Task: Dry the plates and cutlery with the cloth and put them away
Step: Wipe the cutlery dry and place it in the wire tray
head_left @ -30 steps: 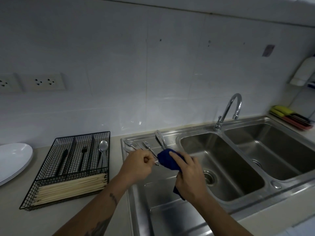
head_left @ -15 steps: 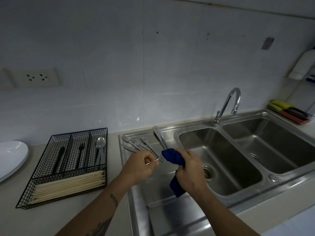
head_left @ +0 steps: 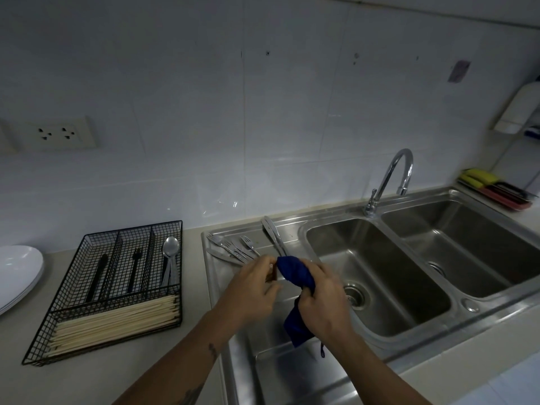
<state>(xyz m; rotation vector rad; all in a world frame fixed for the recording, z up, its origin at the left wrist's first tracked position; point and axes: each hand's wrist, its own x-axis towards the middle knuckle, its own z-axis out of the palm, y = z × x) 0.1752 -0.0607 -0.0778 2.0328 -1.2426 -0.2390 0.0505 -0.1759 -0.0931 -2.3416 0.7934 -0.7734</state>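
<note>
Over the sink's drainboard (head_left: 257, 375) my right hand (head_left: 324, 299) grips a blue cloth (head_left: 295, 273) wrapped round one end of a piece of cutlery. My left hand (head_left: 248, 290) holds the other end; the piece is almost wholly hidden by fingers and cloth. Several forks (head_left: 233, 248) and a knife (head_left: 273, 232) lie on the drainboard behind my hands. A black wire cutlery tray (head_left: 87, 290) sits on the counter to the left, holding a spoon (head_left: 170, 252), dark-handled cutlery (head_left: 136, 267) and chopsticks (head_left: 114, 323). White plates (head_left: 17, 273) are stacked at the far left.
A double steel sink (head_left: 380, 276) with a curved tap (head_left: 391, 176) fills the right side. Sponges and a red tray (head_left: 496, 188) sit at the back right corner. A wall socket (head_left: 55, 133) is above the counter on the left.
My hands have drawn closer together, so the cloth now covers more of the cutlery piece and its bare metal no longer shows. The cloth's tail hangs lower beneath my right hand.
</note>
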